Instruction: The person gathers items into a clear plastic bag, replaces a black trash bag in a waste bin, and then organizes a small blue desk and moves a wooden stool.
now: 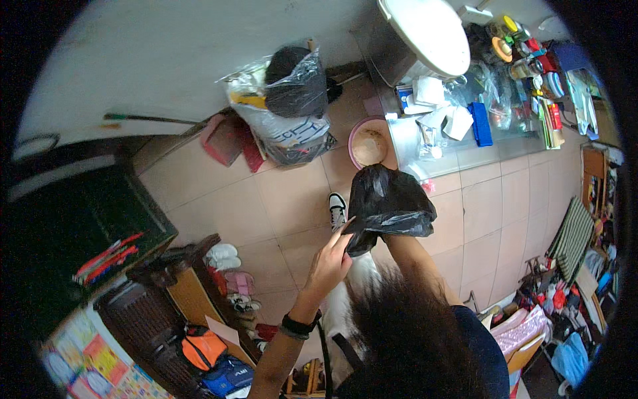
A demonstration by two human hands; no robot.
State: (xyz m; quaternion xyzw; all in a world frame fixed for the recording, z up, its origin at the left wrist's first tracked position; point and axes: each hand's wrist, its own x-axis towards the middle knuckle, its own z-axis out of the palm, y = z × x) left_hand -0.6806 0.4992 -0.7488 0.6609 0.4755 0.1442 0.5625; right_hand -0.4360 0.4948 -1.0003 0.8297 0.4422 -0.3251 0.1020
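Observation:
A black plastic bag hangs loose and crumpled in front of me, above the floor. My left hand is closed on its left edge, fingertips against the plastic. A black band circles my left wrist. My right forearm reaches up to the bag's lower edge, where the plastic covers my right hand, so its fingers are hidden. Just beyond the bag a pink-rimmed bin stands on the floor with pale stuff inside. My shoe shows to the left of the bag.
Full plastic bags stand by the wall beside a red dustpan. At the right, a glass-topped table carries a blue case, papers and jars. A large white-lidded bucket is behind it. Shoes lie along the left; clutter fills the lower right.

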